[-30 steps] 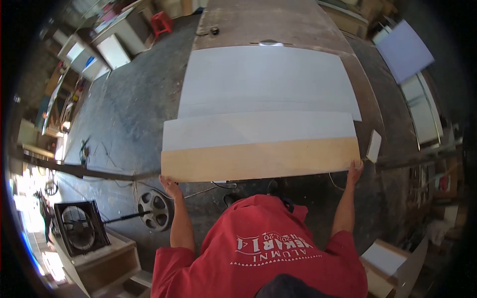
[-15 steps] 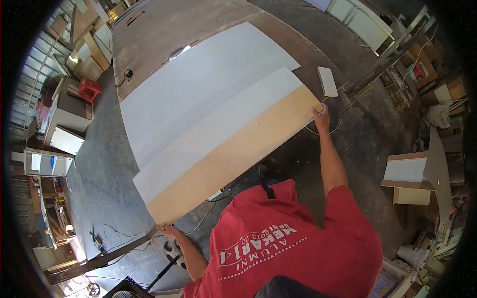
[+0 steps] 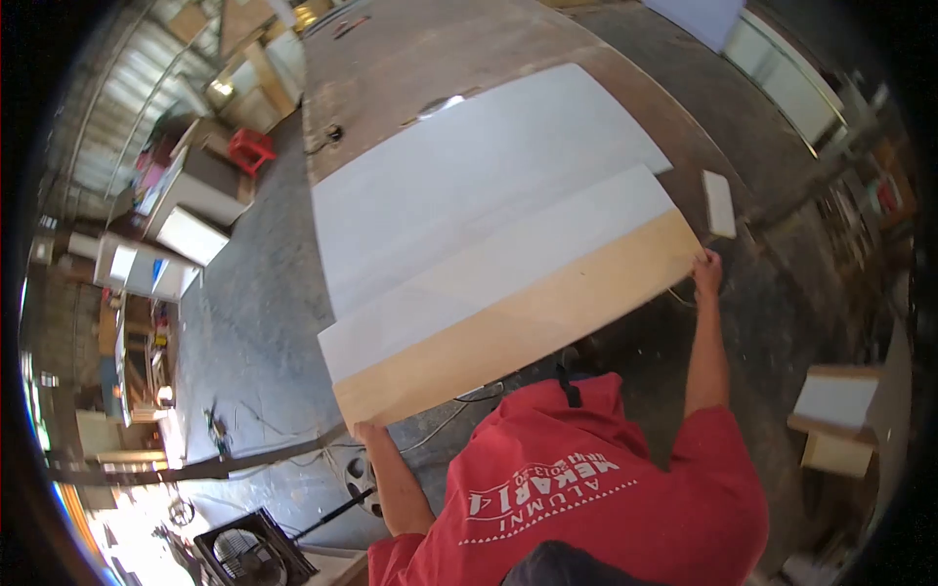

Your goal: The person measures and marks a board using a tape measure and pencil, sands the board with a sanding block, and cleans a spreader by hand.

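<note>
A long panel with a pale wood-coloured strip [image 3: 518, 317] along its near side spans the space between my two hands. My left hand [image 3: 369, 432] grips its near left corner, and my right hand [image 3: 707, 272] holds the near right corner. Beyond the strip, a white band [image 3: 508, 264] runs alongside it. A larger white sheet [image 3: 469, 176] lies flat on the brown worktable [image 3: 430, 59], and the white band overlaps its near edge. My fingers are partly hidden at the panel's edge.
On the right is a small white block [image 3: 718, 203]. A black fan [image 3: 249, 555] stands at the lower left, near cables. Farther left are a red stool [image 3: 252, 151] and cabinets [image 3: 195, 230]. Open boxes [image 3: 835, 400] sit at the lower right.
The view has swung round, so the panel and sheet now appear slanted. Both hands keep hold of the panel's near corners.
</note>
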Demonstrator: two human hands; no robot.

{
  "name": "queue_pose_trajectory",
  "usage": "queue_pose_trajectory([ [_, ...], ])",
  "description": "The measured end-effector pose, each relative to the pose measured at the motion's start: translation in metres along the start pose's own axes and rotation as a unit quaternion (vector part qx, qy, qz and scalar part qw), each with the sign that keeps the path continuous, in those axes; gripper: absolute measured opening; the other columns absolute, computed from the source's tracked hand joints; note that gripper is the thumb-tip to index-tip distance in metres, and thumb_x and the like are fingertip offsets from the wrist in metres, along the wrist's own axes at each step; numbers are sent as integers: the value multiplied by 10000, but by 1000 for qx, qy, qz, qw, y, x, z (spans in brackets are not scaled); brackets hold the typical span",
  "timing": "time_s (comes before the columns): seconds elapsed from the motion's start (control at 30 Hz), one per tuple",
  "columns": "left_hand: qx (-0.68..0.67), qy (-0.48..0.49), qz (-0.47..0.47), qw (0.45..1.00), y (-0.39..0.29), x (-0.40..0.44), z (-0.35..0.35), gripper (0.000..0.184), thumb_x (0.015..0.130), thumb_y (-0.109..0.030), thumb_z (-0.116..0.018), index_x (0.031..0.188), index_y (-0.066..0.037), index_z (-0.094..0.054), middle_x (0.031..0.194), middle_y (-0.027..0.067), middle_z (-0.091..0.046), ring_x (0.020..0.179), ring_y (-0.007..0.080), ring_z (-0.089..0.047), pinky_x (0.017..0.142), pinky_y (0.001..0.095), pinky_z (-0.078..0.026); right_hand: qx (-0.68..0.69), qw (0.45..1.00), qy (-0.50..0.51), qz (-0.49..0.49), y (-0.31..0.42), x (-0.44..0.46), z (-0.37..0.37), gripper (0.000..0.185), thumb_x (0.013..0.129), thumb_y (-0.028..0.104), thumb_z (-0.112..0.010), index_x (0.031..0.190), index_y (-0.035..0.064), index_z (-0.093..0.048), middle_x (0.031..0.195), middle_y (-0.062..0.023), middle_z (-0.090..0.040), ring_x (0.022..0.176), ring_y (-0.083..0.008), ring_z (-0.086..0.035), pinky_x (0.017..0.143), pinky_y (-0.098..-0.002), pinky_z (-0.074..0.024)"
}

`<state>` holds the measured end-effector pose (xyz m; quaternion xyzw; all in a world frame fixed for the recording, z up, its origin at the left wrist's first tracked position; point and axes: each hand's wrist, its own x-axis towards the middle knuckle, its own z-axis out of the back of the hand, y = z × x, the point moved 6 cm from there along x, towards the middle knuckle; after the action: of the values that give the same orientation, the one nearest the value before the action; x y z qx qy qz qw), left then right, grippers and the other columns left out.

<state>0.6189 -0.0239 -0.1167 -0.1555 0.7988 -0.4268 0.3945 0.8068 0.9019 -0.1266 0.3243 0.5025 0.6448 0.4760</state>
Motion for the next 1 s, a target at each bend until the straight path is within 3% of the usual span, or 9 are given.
queue_pose_trajectory([
  [0.2, -33, -61, -23, 997, 14, 10, 45, 282, 983, -143, -544, 1242, -32, -561, 1100, 129, -647, 867, 263, -645, 689, 368, -544, 59, 996, -40, -53, 1, -13, -5, 416, 917, 90, -607, 1305, 5, -483, 1241, -147, -570, 1085, -251, -604, 858, -353, -530],
  [0.23, 2, -75, -23, 997, 16, 12, 59, 281, 969, -106, -571, 1240, -28, -562, 1091, 128, -648, 827, 258, -644, 673, 369, -537, -47, 997, -50, -44, 10, -16, -1, 406, 928, 111, -608, 1302, 5, -489, 1244, -142, -575, 1055, -244, -623, 843, -350, -537],
  [0.33, -28, -88, -30, 995, 7, -7, 54, 403, 944, -21, -581, 1335, -34, -485, 1090, 128, -634, 780, 238, -634, 657, 354, -531, 30, 998, -37, -29, 17, -26, -3, 404, 933, 122, -613, 1298, 3, -489, 1217, -141, -593, 1025, -235, -636, 811, -339, -548],
  [0.43, 6, -85, -48, 995, 2, -26, 46, 670, 943, 10, -561, 1507, -102, -217, 1144, 151, -605, 846, 210, -638, 664, 332, -529, 23, 998, -49, -43, 24, -36, -2, 375, 944, 134, -607, 1280, 8, -500, 1197, -135, -608, 1007, -232, -643, 787, -328, -555],
  [0.53, -7, -71, -49, 996, 0, -29, 41, 669, 938, 31, -541, 1508, -103, -217, 1101, 144, -615, 855, 209, -644, 686, 336, -532, 37, 996, -61, -52, 23, -40, 0, 358, 954, 143, -598, 1275, 15, -506, 1206, -135, -607, 1012, -234, -644, 762, -320, -562],
  [0.67, -11, -58, -67, 996, -3, -22, 42, 643, 944, 25, -540, 1495, -106, -235, 1076, 128, -615, 855, 205, -643, 700, 338, -531, -5, 998, -55, -21, 4, -24, 6, 405, 949, 172, -595, 1307, 7, -504, 1280, -172, -557, 1066, -310, -610, 926, -385, -481],
  [0.73, -4, -76, -71, 995, -2, -20, 48, 610, 942, 15, -550, 1470, -105, -268, 1049, 122, -615, 832, 197, -637, 693, 340, -526, -35, 998, -54, -21, 0, -16, 9, 383, 943, 146, -587, 1290, 11, -500, 1211, -141, -598, 1004, -257, -644, 742, -336, -559],
  [0.93, 8, -26, -29, 999, -2, -34, 35, 663, 927, 32, -542, 1498, -130, -246, 1032, 117, -624, 855, 193, -643, 668, 326, -514, 92, 987, -127, -14, 1, -19, 4, 480, 902, 113, -599, 1346, 3, -454, 1177, -186, -587, 900, -255, -657, 640, -361, -547],
  [1.0, 51, -17, 8, 999, 4, -40, 36, 747, 936, -34, -553, 1544, -160, -138, 1088, 125, -622, 898, 230, -651, 730, 373, -516, -38, 994, -102, -16, 2, -26, 2, 478, 948, 218, -550, 1362, 8, -438, 1245, -195, -562, 978, -252, -644, 674, -352, -548],
])
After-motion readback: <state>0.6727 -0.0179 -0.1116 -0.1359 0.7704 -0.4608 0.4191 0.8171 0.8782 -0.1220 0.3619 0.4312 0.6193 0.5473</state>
